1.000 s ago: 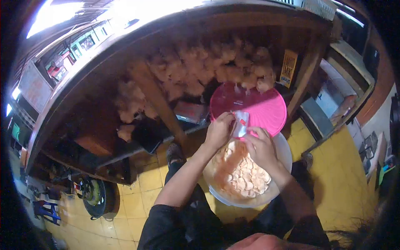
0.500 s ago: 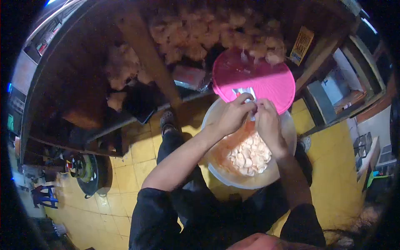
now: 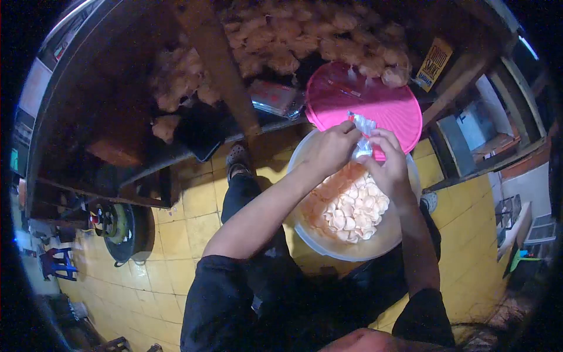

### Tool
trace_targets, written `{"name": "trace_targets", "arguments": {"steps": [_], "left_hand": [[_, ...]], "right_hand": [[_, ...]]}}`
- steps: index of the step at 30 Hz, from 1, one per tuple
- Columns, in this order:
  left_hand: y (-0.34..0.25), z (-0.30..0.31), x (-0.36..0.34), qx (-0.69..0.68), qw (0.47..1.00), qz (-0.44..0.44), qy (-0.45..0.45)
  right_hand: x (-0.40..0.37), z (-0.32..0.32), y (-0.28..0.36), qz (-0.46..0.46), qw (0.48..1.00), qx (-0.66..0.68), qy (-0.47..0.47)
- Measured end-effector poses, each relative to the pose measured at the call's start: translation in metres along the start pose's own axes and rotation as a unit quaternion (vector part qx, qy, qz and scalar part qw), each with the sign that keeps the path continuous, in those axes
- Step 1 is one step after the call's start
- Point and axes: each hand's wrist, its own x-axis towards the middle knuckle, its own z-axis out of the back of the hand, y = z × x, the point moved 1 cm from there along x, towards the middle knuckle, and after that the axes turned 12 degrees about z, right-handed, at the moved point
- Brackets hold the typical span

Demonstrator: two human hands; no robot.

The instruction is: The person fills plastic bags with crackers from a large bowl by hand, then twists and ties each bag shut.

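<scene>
My left hand point(image 3: 338, 145) pinches one side of a small clear plastic bag point(image 3: 365, 125) with red print. My right hand point(image 3: 389, 163) has its fingers and thumb around the bag's other side, closed on it. Both hands are above a large translucent tub point(image 3: 324, 253) standing between my legs. Inside it lies a heap of pale, round chips point(image 3: 353, 212), with orange-brown seasoning-like colour on the tub's inner wall. Just beyond my hands, a round pink lid point(image 3: 402, 117) leans across the tub's far rim, partly behind the bag.
A wooden shelf holds many filled bags of chips point(image 3: 281, 44). A stack of flat plastic packs point(image 3: 273, 98) lies at its edge, near a yellow printed label point(image 3: 434, 63). A dark basin point(image 3: 124, 249) stands on the yellow tiled floor point(image 3: 176, 252) at left, beyond it a blue stool point(image 3: 60, 264).
My right hand's fingers have spread from a close pinch beside my left hand, and more of the bag shows between them. The view has shifted slightly.
</scene>
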Motion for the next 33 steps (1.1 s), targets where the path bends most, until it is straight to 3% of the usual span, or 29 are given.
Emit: {"name": "trace_targets", "arguments": {"steps": [2, 3, 5, 9, 11, 15, 17, 18, 19, 20, 22, 24, 25, 27, 28, 30, 32, 33], "left_hand": [[-0.006, 0.006, -0.002, 0.03, 0.999, 0.027, 0.016], [-0.007, 0.007, -0.001, 0.031, 0.999, 0.027, 0.014], [-0.009, 0.012, -0.002, 0.067, 0.993, -0.062, -0.08], [-0.008, 0.007, 0.0, 0.028, 0.993, -0.015, -0.111], [-0.008, 0.006, 0.002, 0.03, 0.993, 0.016, -0.114], [-0.006, 0.0, 0.005, 0.035, 0.994, -0.012, -0.104], [-0.007, -0.001, 0.007, 0.05, 0.991, -0.013, -0.121], [-0.003, -0.002, 0.008, 0.049, 0.991, -0.013, -0.121], [0.003, -0.003, 0.012, 0.04, 0.993, -0.015, -0.111], [0.009, -0.003, 0.016, 0.03, 0.994, -0.016, -0.105], [0.031, -0.013, 0.019, 0.025, 0.995, 0.025, -0.091], [0.04, -0.012, 0.019, 0.021, 0.995, 0.063, -0.072], [0.036, -0.003, 0.018, 0.02, 0.997, 0.044, -0.055], [0.034, 0.007, 0.017, 0.058, 0.996, -0.024, -0.07], [0.025, 0.013, 0.015, 0.057, 0.996, -0.027, -0.064], [0.002, 0.025, 0.007, -0.028, 0.995, -0.009, -0.098], [-0.019, 0.031, -0.001, -0.058, 0.996, -0.037, -0.057], [-0.035, 0.034, -0.007, -0.051, 0.997, -0.055, -0.036]], "right_hand": [[-0.002, 0.002, 0.001, 0.044, 0.994, -0.101, 0.019], [-0.002, 0.002, -0.002, 0.046, 0.994, -0.101, 0.019], [-0.006, 0.002, -0.009, 0.001, 0.998, -0.062, -0.008], [0.001, 0.004, 0.004, -0.032, 0.998, -0.025, -0.038], [0.004, 0.004, 0.012, 0.059, 0.986, -0.155, -0.012], [0.001, 0.0, 0.005, 0.09, 0.973, -0.214, 0.02], [-0.001, -0.001, -0.008, 0.056, 0.994, -0.063, -0.066], [-0.003, 0.0, -0.01, 0.057, 0.994, -0.064, -0.066], [-0.006, 0.002, -0.013, -0.051, 0.986, 0.085, -0.134], [-0.008, 0.005, -0.019, -0.156, 0.941, 0.229, -0.195], [-0.01, 0.02, -0.034, -0.13, 0.94, 0.218, -0.228], [-0.011, 0.034, -0.045, -0.162, 0.907, 0.271, -0.28], [-0.009, 0.04, -0.038, -0.24, 0.879, 0.302, -0.281], [-0.015, 0.042, -0.042, -0.215, 0.891, 0.316, -0.245], [-0.019, 0.042, -0.041, -0.191, 0.9, 0.33, -0.209], [-0.02, 0.031, -0.033, -0.202, 0.901, 0.312, -0.224], [-0.019, 0.025, -0.018, -0.212, 0.901, 0.362, -0.109], [-0.015, 0.023, -0.005, -0.215, 0.9, 0.362, -0.114]]}}
